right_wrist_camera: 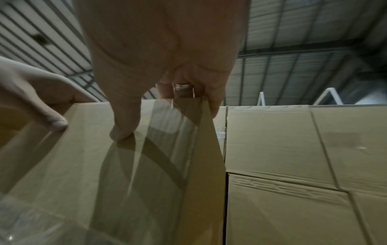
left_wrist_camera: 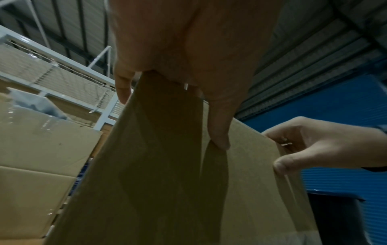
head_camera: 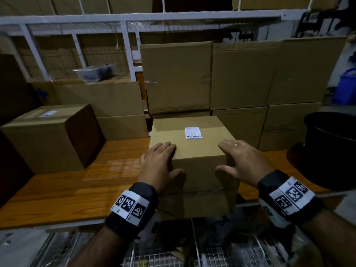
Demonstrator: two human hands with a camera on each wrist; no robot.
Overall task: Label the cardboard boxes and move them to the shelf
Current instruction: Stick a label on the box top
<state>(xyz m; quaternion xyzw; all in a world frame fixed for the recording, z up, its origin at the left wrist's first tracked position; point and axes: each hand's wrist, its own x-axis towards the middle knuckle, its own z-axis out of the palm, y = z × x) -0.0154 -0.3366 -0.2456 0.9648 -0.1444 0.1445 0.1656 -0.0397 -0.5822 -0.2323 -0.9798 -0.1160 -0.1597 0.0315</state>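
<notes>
A brown cardboard box (head_camera: 194, 151) stands on the wooden shelf board (head_camera: 67, 189), with a white barcode label (head_camera: 193, 133) stuck on its top. My left hand (head_camera: 159, 160) holds its near left top corner, fingers over the top and thumb on the front face. On the near right corner my right hand (head_camera: 238, 158), wearing a ring, holds the same way. In the left wrist view my left hand (left_wrist_camera: 188, 49) lies over the box (left_wrist_camera: 167, 182), and the right hand (left_wrist_camera: 314, 145) clasps the far edge. The right wrist view shows my right hand (right_wrist_camera: 157, 49) on the taped box (right_wrist_camera: 94, 165).
Another labelled box (head_camera: 44, 139) sits on the board to the left. Stacked plain boxes (head_camera: 177, 78) fill the space right behind. A black bin (head_camera: 331, 147) stands at the right, a blue crate (head_camera: 346, 85) beyond it. A white shelf frame (head_camera: 134, 18) runs overhead.
</notes>
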